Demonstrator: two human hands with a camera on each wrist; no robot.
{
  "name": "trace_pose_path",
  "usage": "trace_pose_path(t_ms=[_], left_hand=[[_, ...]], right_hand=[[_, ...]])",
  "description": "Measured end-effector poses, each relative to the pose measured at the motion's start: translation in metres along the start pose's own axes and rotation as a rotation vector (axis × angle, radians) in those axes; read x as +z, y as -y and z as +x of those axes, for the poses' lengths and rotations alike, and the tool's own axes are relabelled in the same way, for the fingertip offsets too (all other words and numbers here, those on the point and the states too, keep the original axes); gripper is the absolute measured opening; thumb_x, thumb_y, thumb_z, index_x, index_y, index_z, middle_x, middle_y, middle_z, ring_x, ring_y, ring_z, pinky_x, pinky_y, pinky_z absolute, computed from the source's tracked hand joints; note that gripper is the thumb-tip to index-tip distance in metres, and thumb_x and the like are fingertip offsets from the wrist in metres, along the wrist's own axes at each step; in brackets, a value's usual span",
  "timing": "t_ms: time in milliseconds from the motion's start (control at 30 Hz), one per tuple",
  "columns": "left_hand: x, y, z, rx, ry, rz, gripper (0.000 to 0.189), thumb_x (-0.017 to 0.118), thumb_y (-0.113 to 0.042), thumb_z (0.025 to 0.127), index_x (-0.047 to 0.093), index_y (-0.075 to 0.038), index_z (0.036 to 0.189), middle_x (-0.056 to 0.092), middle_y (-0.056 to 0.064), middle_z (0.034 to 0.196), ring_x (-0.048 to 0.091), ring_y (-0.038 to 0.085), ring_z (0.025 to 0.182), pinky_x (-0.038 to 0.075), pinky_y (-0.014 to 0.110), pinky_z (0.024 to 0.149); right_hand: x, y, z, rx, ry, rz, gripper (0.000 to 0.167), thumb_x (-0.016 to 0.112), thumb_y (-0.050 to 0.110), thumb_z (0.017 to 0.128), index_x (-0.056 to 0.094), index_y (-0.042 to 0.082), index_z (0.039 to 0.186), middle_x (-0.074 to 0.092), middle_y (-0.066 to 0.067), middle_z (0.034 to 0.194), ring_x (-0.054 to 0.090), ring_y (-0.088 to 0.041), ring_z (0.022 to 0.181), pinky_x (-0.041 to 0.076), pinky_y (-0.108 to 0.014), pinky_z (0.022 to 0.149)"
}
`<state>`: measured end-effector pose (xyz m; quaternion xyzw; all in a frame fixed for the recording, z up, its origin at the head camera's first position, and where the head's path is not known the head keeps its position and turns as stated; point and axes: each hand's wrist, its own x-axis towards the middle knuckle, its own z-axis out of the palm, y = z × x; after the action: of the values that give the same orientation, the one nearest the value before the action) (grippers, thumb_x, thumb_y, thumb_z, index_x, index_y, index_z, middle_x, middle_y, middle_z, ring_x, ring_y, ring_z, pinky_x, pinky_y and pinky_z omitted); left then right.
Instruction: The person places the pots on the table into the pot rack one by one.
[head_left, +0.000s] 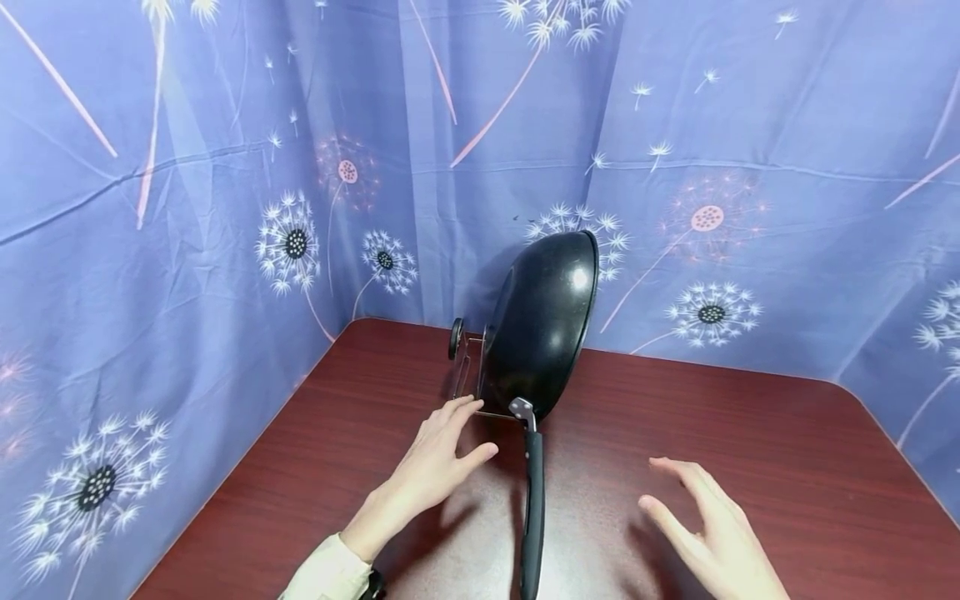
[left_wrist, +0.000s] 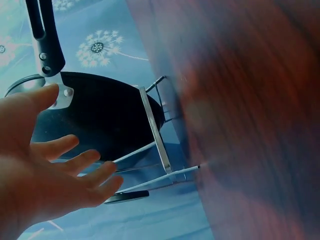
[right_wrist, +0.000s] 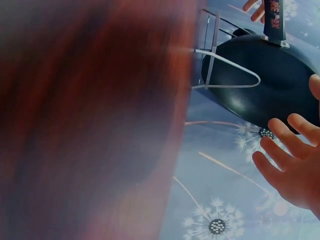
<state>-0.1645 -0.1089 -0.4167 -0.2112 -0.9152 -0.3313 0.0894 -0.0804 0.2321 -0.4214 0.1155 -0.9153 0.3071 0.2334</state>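
Observation:
A black wok [head_left: 543, 321] stands tilted on its side in a metal wire rack [left_wrist: 156, 131], its long black handle [head_left: 532, 517] pointing toward me. Left of the handle is my left hand [head_left: 435, 458], fingers extended and thumb apart, holding nothing. Its fingertips come close to the rack's near end in the head view; whether they touch cannot be told. My right hand [head_left: 716, 529] hovers over the table to the right of the handle, fingers spread and slightly bent, with nothing in it. In the right wrist view, the wok's dark side [right_wrist: 260, 82] lies beyond these fingers.
A small black disc [head_left: 455, 339] sits at the rack's left side. The reddish-brown wooden table [head_left: 750, 417] has rounded far corners. Blue curtains [head_left: 480, 192] with a dandelion print hang behind it and along its left and right sides.

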Motion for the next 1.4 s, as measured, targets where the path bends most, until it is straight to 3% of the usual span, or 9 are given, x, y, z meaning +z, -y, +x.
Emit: trace_pose_path(t_ms=[167,367,433,633,967,1267,1400], left_hand=[[-0.002,0.004,0.003,-0.001,0.031,0.111,0.077,0.065,-0.052,0.092,0.037,-0.013,0.152,0.039,0.013,0.155,0.033,0.035,0.145,0.025,0.057,0.118],[-0.006,0.011,0.006,-0.003,0.035,0.221,0.086,0.064,-0.06,0.088,0.032,-0.016,0.155,0.03,0.013,0.161,0.024,0.04,0.149,0.017,0.057,0.122],[-0.006,0.014,0.007,0.002,0.036,0.258,0.087,0.063,-0.062,0.088,0.031,-0.017,0.156,0.027,0.012,0.162,0.022,0.039,0.15,0.016,0.057,0.123],[-0.008,0.022,0.005,0.014,0.045,0.369,0.089,0.06,-0.066,0.087,0.028,-0.021,0.157,0.021,0.013,0.165,0.017,0.042,0.151,0.013,0.059,0.122],[-0.013,0.033,0.012,0.004,0.039,0.489,0.092,0.056,-0.074,0.084,0.028,-0.024,0.157,0.018,0.012,0.166,0.014,0.042,0.152,0.008,0.067,0.119],[-0.015,0.048,0.018,-0.062,0.071,0.55,0.093,0.049,-0.079,0.084,0.027,-0.027,0.157,0.017,0.012,0.166,0.011,0.046,0.152,0.006,0.071,0.117],[-0.016,0.056,0.023,-0.08,0.054,0.563,0.095,0.046,-0.081,0.083,0.025,-0.026,0.158,0.016,0.012,0.166,0.01,0.044,0.152,0.005,0.071,0.117]], right_hand=[[-0.001,-0.006,0.006,-0.057,0.042,-0.049,0.059,0.081,0.033,0.082,0.056,0.024,0.134,0.057,-0.007,0.135,0.037,0.001,0.135,0.013,0.003,0.101],[-0.002,-0.014,0.015,-0.122,0.033,-0.067,0.066,0.084,0.033,0.079,0.055,0.02,0.137,0.057,-0.007,0.138,0.022,0.005,0.147,0.01,0.0,0.107],[-0.001,-0.017,0.016,-0.132,0.038,-0.08,0.07,0.084,0.034,0.078,0.053,0.019,0.14,0.056,-0.007,0.142,0.021,0.0,0.15,0.008,-0.002,0.111],[-0.001,-0.028,0.016,-0.15,0.097,-0.179,0.081,0.079,0.043,0.081,0.044,0.015,0.148,0.044,-0.014,0.153,0.018,-0.027,0.154,0.003,-0.032,0.126],[0.001,-0.045,0.031,-0.042,0.134,-0.249,0.09,0.073,0.056,0.083,0.038,0.01,0.152,0.03,-0.023,0.159,0.01,-0.043,0.152,0.006,-0.064,0.12],[0.0,-0.061,0.04,0.043,0.208,-0.302,0.095,0.067,0.063,0.084,0.034,0.006,0.153,0.018,-0.024,0.163,-0.002,-0.047,0.151,0.007,-0.073,0.113],[0.002,-0.066,0.042,0.066,0.24,-0.305,0.099,0.064,0.065,0.085,0.028,0.006,0.155,0.01,-0.024,0.164,-0.005,-0.049,0.151,0.011,-0.077,0.108]])
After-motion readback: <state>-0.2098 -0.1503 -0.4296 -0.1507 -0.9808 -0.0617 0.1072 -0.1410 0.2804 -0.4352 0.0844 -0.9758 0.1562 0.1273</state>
